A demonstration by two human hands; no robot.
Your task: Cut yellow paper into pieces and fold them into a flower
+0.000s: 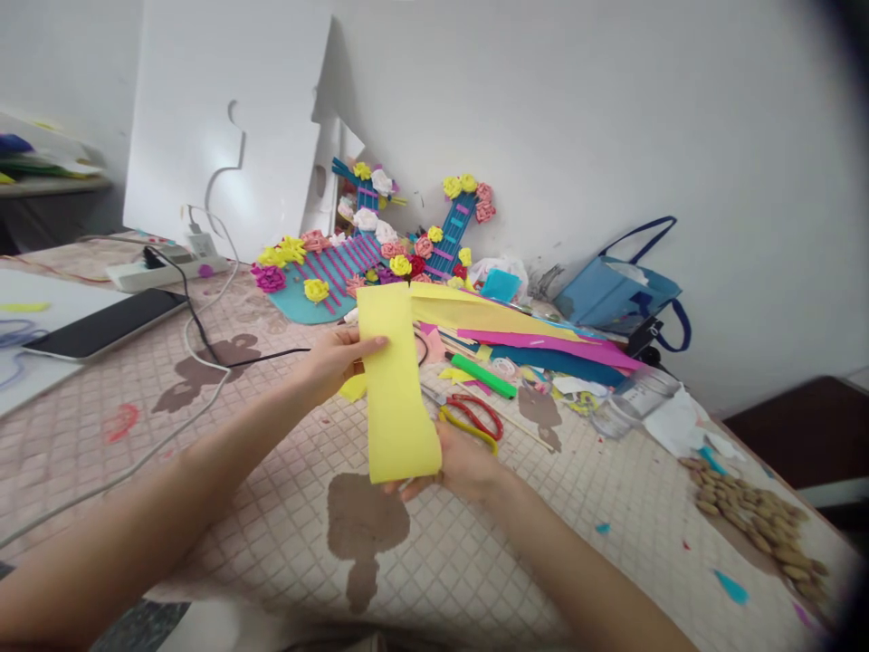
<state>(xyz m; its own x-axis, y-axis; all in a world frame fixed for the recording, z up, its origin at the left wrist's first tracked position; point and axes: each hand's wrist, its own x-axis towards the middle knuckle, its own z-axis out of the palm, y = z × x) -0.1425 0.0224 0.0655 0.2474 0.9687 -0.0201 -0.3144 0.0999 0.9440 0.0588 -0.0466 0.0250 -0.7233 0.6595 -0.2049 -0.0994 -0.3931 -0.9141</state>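
A long yellow strip of paper (392, 389) hangs between my two hands above the table, its lower end curled under. My left hand (338, 358) grips its left edge near the top, thumb across the front. Around the lower right edge my right hand (462, 460) is closed, with some fingers hidden behind the strip. Just behind my right hand lie scissors (485, 417) with red and yellow handles. A green marker (482, 375) rests a little farther back.
Behind are paper-flower decorations (326, 276), folded coloured papers (543, 340) and a blue bag (615, 285). At left lie a black phone (109, 321), a power strip (163, 267) and cables. Nuts (753, 516) are heaped at the right edge of the patterned tablecloth (272, 543).
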